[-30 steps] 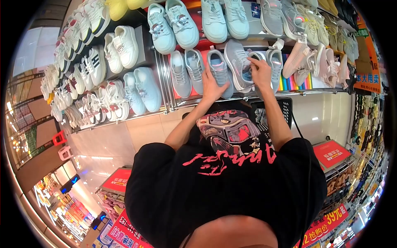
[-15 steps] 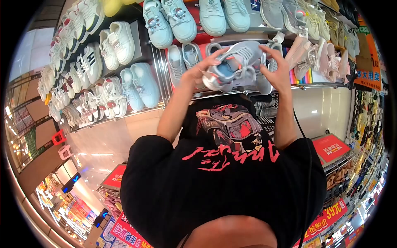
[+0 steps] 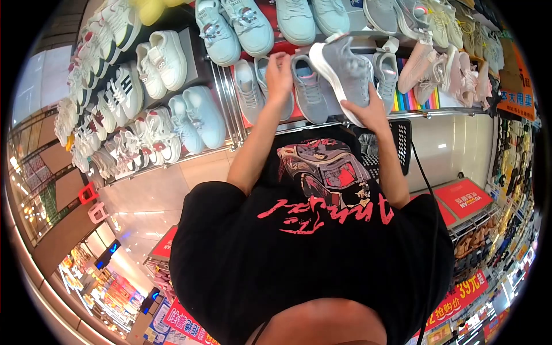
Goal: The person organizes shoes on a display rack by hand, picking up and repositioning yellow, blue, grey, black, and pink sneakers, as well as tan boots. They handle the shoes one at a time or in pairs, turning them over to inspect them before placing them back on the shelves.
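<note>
- Head view: the grey shoe with a white sole (image 3: 351, 69) was tilted at the lower shelf, between two other grey shoes, its sole facing left.
- Our right hand (image 3: 369, 109) was clamped on the shoe's near end, thumb against the sole; we could not tell whether the shoe also touched the shelf.
- We judged the step in hand to be one-handed handling of this shoe; any next move called for a firm hold and care around its neighbours.
- Our left hand (image 3: 279, 77) showed nothing in its grasp, well apart from that shoe; whether its bent fingers were together or apart, we could not tell.
- Between our hands sat a laced grey shoe (image 3: 311, 95); just right of the held one was another grey shoe (image 3: 386, 77).
- Farther out, we saw pale blue shoes (image 3: 296, 23) on the far shelf, pink shoes (image 3: 415, 66) right and white shoes (image 3: 167, 63) left.
</note>
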The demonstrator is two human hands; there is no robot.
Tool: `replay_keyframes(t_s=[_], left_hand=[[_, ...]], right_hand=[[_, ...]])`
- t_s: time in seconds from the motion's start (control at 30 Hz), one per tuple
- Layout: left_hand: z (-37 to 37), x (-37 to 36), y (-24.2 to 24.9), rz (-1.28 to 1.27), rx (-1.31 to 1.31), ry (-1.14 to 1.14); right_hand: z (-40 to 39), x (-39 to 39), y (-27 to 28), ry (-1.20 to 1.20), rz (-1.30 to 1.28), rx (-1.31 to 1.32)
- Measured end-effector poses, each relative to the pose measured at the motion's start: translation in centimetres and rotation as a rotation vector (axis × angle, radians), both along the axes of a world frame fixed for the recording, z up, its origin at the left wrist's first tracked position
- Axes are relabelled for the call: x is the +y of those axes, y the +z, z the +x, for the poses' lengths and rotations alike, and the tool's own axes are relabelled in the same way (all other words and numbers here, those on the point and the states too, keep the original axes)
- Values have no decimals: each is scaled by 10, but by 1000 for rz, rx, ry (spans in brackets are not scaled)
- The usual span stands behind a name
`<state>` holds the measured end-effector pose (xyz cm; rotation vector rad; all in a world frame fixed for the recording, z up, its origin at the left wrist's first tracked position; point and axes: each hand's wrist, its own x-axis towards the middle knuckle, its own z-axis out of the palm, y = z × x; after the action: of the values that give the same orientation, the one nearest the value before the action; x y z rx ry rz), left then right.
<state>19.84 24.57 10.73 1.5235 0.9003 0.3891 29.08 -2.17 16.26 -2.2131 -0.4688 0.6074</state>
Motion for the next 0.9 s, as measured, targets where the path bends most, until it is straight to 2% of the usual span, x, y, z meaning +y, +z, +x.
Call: replay_keyframes(t_s=[0.07, 0.1, 0.17, 0.2, 0.27, 0.4, 0.57, 0.67, 0.9], left_hand=[[-18, -39, 7, 274, 43, -122], [-23, -56, 6, 269, 49, -125], [-31, -81, -1, 579, 180, -275], [-33, -82, -2, 584, 181, -272], [-34, -82, -5, 624, 178, -338], [-27, -78, -12, 545, 154, -321], [-28, -79, -24, 492, 152, -310], [-24, -75, -29, 519, 143, -308], [-9, -69, -40, 529, 54, -360]], right_hand=[[-13, 3, -16, -50, 14, 29], [-19, 10, -14, -85, -54, 21], [-28, 24, -11, -104, -116, -2], [-30, 31, -15, -102, -111, -3], [-37, 41, -36, -147, -263, -169], [-33, 41, -55, -86, -271, -448], [-31, 54, -87, -19, -284, -497], [-27, 60, -85, 21, -229, -510], [-25, 68, -84, -3, -331, -416]])
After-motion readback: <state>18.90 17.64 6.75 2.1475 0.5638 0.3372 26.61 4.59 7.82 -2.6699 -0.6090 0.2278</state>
